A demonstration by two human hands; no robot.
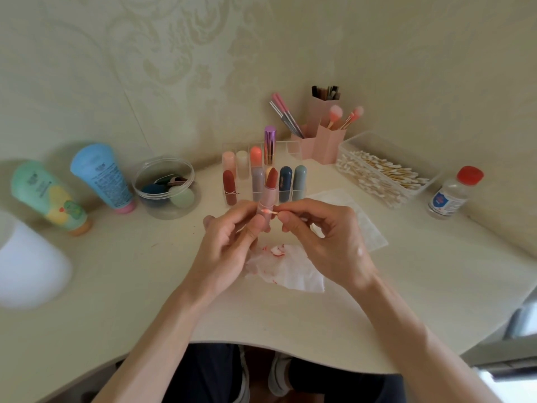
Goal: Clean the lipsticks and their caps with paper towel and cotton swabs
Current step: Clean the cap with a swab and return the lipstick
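My left hand (229,242) grips an uncapped lipstick (268,190) upright, a pale pink tube with a dark red bullet. My right hand (322,237) pinches a cotton swab (271,212), whose tip touches the tube's collar just below the bullet. Under my hands lies a crumpled paper towel (287,269) with red smears. A flat white towel sheet (360,225) lies behind my right hand. Behind the held tube a clear organizer (232,196) holds several more lipsticks.
A clear box of cotton swabs (386,175) and a red-capped bottle (453,193) stand at the right. A pink brush holder (322,141) is in the corner. At the left are a sponge tub (165,187), two cream tubes (101,178) and a white round object (29,263).
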